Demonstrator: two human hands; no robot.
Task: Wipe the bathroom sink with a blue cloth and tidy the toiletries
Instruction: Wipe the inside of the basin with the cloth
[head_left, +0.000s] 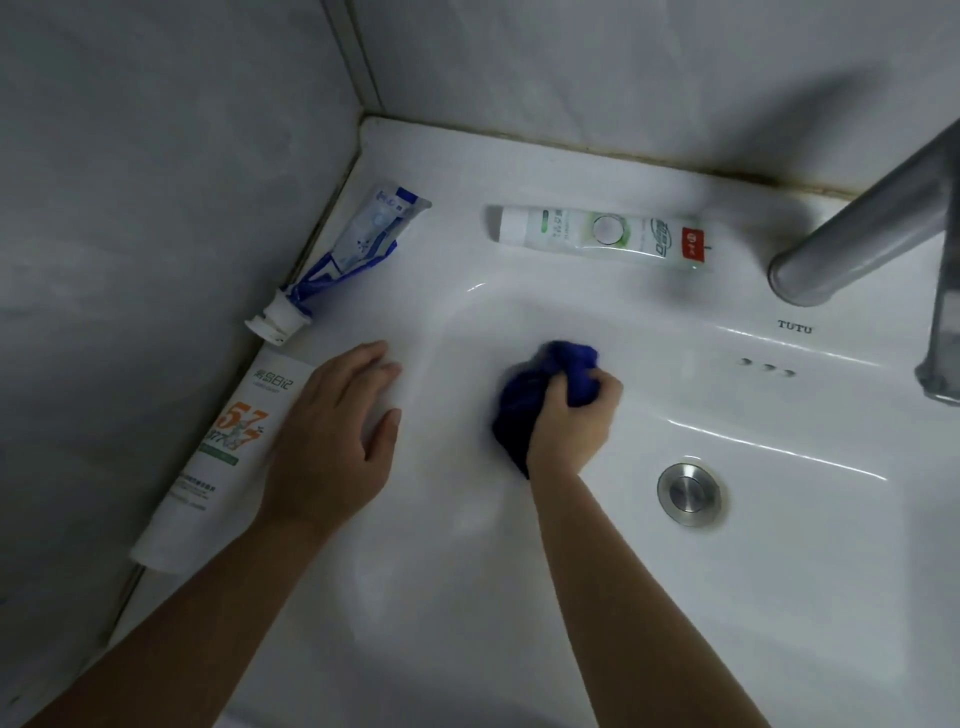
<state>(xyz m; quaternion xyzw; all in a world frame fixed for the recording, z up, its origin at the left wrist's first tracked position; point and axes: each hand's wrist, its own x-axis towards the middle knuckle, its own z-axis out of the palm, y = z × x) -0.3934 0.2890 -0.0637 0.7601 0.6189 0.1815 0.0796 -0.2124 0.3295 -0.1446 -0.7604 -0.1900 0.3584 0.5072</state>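
My right hand (574, 421) is closed around a bunched blue cloth (524, 400), pressed on the left inner slope of the white sink (649, 597). My left hand (337, 441) lies flat and open on the sink's left rim, partly over a white tube with orange print (218, 457). A squeezed blue-and-white toothpaste tube (348, 249) lies against the left wall, cap toward me. A white-and-green tube (602, 236) lies along the back ledge.
A grey metal faucet (872, 228) reaches in from the upper right over the basin. The round metal drain plug (688, 493) sits right of my right forearm. Grey tiled walls (156, 182) close in the sink at the left and back.
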